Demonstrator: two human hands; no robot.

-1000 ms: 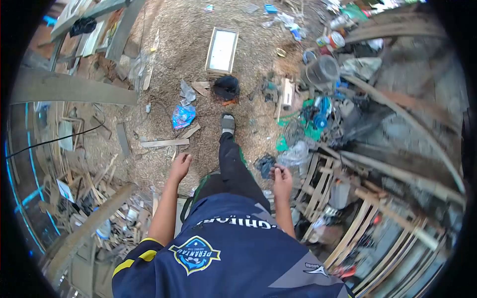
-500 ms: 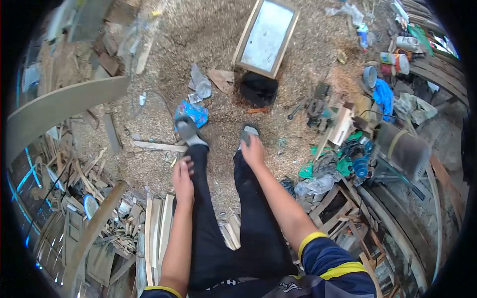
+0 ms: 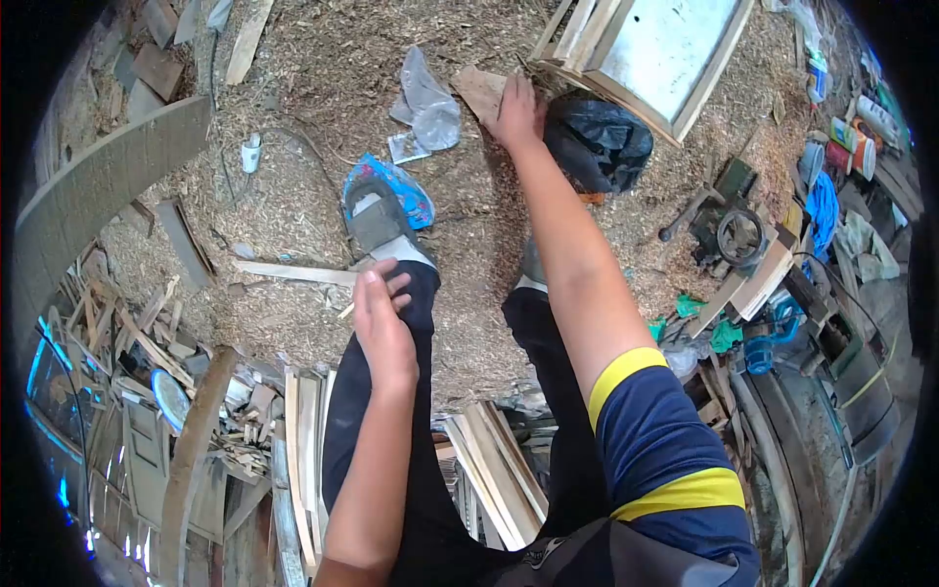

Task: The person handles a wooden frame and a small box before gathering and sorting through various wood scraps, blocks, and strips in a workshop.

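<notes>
My right hand (image 3: 518,115) reaches far forward with its fingers stretched out. Its fingertips lie at the edge of a flat brown piece (image 3: 477,90), which looks like thin wood or cardboard. Just right of that hand, a crumpled black plastic bag (image 3: 599,145) rests on the ground. Behind the bag stands a wooden frame (image 3: 685,117) around a whitish panel (image 3: 670,44). My left hand (image 3: 384,335) hovers over my left knee, fingers apart and holding nothing. Beyond it, my left shoe (image 3: 377,217) treads on a blue patterned wrapper (image 3: 416,201).
Wood shavings cover the ground. A clear plastic bag (image 3: 430,103) lies ahead, and a curved plank (image 3: 108,171) juts in from the left. To the right sit a metal tool with a round wheel (image 3: 740,238) and a blue cloth (image 3: 822,210). Wooden strips (image 3: 494,470) are beneath me.
My right hand has left my right foot and stretched forward to the flat brown piece. My left hand stays near my left leg, fingers more spread. The view has shifted forward and left.
</notes>
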